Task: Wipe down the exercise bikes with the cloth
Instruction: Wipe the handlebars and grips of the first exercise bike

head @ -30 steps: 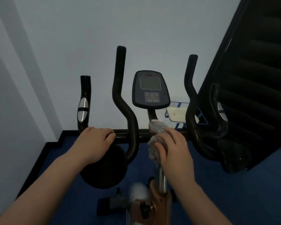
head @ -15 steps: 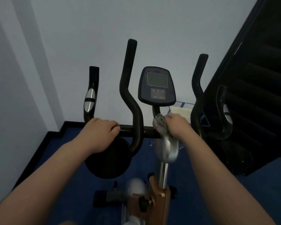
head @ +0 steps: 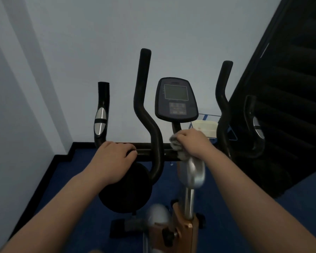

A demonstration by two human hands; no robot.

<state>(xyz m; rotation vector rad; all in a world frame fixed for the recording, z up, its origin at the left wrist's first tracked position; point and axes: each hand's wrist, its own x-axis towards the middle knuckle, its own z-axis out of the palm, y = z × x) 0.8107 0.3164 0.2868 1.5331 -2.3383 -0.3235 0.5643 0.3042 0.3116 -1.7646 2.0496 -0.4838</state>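
Since a second earlier, the right hand (head: pixel 193 143) had climbed from the steel post (head: pixel 189 201) up to the crossbar (head: pixel 146 152) just below the console stem, carrying the cloth (head: pixel 177 147) with it; across the last half second it hardly shifted. The left hand (head: pixel 115 157) stayed where it was on the bar.

On the exercise bike (head: pixel 179 232), the right grip was curled around the grey cloth, which bulged out from the hand's left side and hung a little below the knuckles, pressed against the crossbar right where the stem of the console (head: pixel 176 99) rose. Part of the cloth lay under the palm and could not be seen. Just beneath that hand sat the silver cap at the top of the post.

The left grip was wrapped over the crossbar, fingers folded down across its front, between the short outer handle with the silver pad (head: pixel 100 121) and the tall curved handle (head: pixel 146 110). Below that hand sat a round black disc (head: pixel 125 190). The two hands were apart, with the tall curved handle rising between them.

Behind the bike stood a pale wall (head: pixel 80 42), a dark blue floor (head: pixel 263 198) lay underneath, and a black slatted frame (head: pixel 290 88) leaned in at the right.
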